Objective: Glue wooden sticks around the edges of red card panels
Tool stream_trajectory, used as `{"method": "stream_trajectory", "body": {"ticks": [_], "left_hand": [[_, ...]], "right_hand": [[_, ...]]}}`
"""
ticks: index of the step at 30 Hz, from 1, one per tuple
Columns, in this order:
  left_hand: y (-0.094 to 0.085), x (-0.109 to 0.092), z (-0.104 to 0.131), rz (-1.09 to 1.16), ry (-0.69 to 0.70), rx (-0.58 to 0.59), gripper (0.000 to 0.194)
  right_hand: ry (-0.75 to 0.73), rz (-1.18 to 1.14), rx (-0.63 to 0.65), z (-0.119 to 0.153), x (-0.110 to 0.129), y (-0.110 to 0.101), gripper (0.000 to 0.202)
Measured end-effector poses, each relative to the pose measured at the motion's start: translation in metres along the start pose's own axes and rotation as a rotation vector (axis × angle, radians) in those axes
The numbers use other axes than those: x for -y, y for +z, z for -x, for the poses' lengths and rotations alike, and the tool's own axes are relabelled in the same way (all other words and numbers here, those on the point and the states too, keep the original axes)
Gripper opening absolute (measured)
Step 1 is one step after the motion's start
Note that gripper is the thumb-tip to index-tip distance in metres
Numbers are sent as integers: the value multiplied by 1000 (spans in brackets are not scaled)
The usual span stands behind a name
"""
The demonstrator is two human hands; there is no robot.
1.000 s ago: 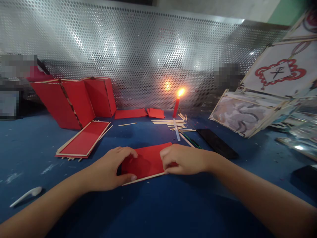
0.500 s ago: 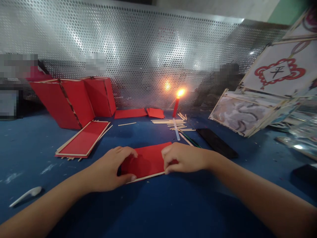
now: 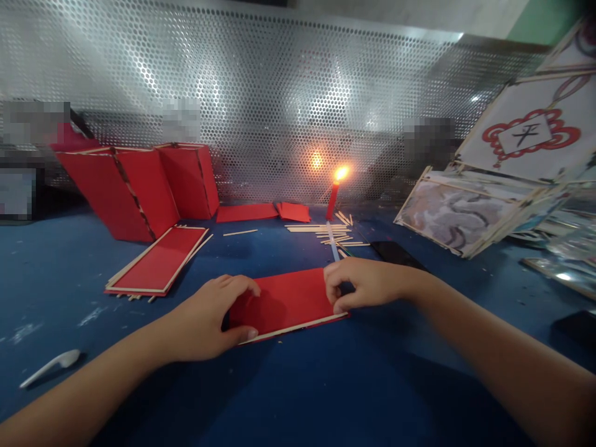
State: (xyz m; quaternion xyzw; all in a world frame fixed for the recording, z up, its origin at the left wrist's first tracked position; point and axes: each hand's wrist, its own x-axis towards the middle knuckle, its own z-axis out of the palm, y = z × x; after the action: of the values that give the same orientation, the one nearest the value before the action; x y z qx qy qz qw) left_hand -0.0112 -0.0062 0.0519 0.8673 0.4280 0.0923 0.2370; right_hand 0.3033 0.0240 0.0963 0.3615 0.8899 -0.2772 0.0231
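A long red card point(image 3: 288, 301) lies before me, a thin wooden stick point(image 3: 293, 328) along its near edge. My left hand point(image 3: 212, 316) grips the card's left end, thumb pressed on the stick and fingers curled over the card. At the right end, my right hand point(image 3: 361, 285) has its thumb and fingertips pinched together low on the card, close to the stick's end. Whatever is between those fingertips is hidden. Beyond the card stands a lit red candle point(image 3: 332, 202), with loose wooden sticks point(image 3: 319, 229) and a pale glue-stick-like rod point(image 3: 333, 242) in front of it.
On the left are a stick-framed red panel point(image 3: 161, 261), standing red boxes point(image 3: 144, 192) and a white spoon-like piece point(image 3: 51, 367). Red card scraps point(image 3: 246, 212) lie behind. A black flat object point(image 3: 395, 253) and a painted paper structure point(image 3: 459, 214) are on the right; a perforated metal screen point(image 3: 261, 93) stands behind.
My right hand has slid right along the card's near edge to its right end, uncovering more of the card and stick. My left hand stays in place.
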Motion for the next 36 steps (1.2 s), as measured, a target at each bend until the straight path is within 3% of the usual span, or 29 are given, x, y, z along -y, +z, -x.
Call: {"method": "stream_trajectory", "body": {"ticks": [12, 36], "left_hand": [[3, 2, 0, -7, 7, -24, 41], [5, 2, -2, -49, 21, -30, 42]], "right_hand": [[-5, -30, 56, -6, -9, 4, 16], [139, -1, 143, -13, -6, 3, 20]]}}
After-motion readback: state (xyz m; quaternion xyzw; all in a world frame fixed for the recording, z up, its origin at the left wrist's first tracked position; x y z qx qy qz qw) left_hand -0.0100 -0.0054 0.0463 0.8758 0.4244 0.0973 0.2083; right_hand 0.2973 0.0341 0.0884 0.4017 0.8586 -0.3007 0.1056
